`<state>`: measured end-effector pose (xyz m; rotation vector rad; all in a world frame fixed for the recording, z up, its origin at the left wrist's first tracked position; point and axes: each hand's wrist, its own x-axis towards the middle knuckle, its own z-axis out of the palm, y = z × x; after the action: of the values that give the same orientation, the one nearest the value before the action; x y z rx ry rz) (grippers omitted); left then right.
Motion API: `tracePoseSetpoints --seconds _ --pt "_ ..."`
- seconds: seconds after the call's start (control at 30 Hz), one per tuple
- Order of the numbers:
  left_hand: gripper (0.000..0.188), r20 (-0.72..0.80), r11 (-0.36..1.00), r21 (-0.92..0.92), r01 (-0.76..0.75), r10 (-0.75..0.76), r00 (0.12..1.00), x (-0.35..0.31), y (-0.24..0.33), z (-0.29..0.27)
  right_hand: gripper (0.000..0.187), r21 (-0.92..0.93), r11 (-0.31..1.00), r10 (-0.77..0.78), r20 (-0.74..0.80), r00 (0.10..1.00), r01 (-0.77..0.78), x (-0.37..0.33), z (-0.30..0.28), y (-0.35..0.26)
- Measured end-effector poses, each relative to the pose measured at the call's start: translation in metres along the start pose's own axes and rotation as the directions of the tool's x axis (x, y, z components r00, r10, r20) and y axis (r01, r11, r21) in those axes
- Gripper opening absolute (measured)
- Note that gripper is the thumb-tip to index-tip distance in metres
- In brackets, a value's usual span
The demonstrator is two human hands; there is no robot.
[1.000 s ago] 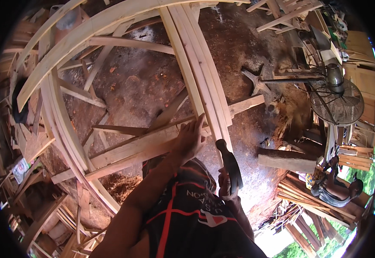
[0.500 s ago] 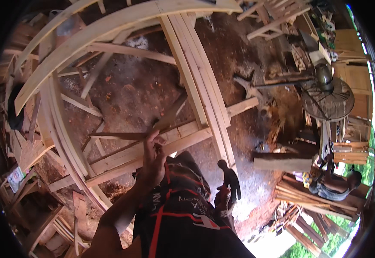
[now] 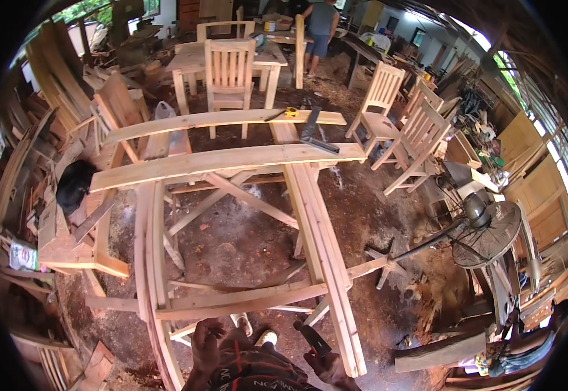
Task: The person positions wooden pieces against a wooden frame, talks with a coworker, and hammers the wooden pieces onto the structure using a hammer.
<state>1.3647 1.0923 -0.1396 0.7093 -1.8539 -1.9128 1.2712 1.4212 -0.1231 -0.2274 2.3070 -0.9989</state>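
My right hand [image 3: 326, 366] is closed round a dark hammer [image 3: 311, 339], held low in front of my body beside the right-hand timbers. My left hand [image 3: 207, 339] is at the near cross rail, its fingers loosely bent and apart, with nothing visible in them. Ahead of me stands a wooden frame of long beams: a left pair [image 3: 150, 247], a right pair [image 3: 323, 260] and a near cross rail [image 3: 245, 300]. Two curved boards lie across the far part, a nearer one [image 3: 232, 163] and a farther one [image 3: 225, 119]. A black carpenter's square [image 3: 313, 130] and a yellow tape measure [image 3: 291, 112] rest there.
A pedestal fan [image 3: 486, 234] stands at the right, its base near the rail's end. Wooden chairs [image 3: 382, 91] and a table [image 3: 186, 62] are beyond the frame. One person [image 3: 323, 29] stands at the back; another [image 3: 525, 348] is at lower right. Timber [image 3: 62, 78] leans at the left.
The view has tilted up, bringing the chairs, table and far person into sight. My left hand has drawn back toward my body. The hammer stays in my right hand.
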Motion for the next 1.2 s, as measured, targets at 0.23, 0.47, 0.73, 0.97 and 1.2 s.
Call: tracePoseSetpoints --seconds 0.23,0.47,0.73,0.97,1.2 --pt "0.036 -0.165 0.947 0.284 -0.148 0.2 0.966 -0.03 -0.023 -0.076 0.03 -0.914 0.098 -0.544 0.282 0.791 0.393 -0.002 0.03 0.008" --pt "0.041 -0.461 0.974 -0.179 0.142 -0.211 0.862 -0.019 -0.011 -0.152 0.025 -0.147 0.979 -0.104 0.233 0.967 0.141 0.015 0.078 -0.094" --pt "0.019 -0.366 0.857 -0.501 0.119 -0.335 0.868 0.021 -0.044 -0.187 0.031 -0.171 0.955 -0.165 0.372 0.914 0.242 0.036 0.127 -0.168" --pt "0.018 -0.443 0.998 -0.045 0.05 -0.065 0.894 0.04 -0.073 -0.182 0.032 -0.235 0.972 0.09 0.349 0.933 -0.005 0.027 0.14 -0.186" --pt "0.023 -0.482 0.922 0.386 -0.042 0.24 0.843 0.038 -0.084 -0.171 0.029 -0.274 0.949 -0.054 0.349 0.936 0.157 0.027 0.132 -0.185"
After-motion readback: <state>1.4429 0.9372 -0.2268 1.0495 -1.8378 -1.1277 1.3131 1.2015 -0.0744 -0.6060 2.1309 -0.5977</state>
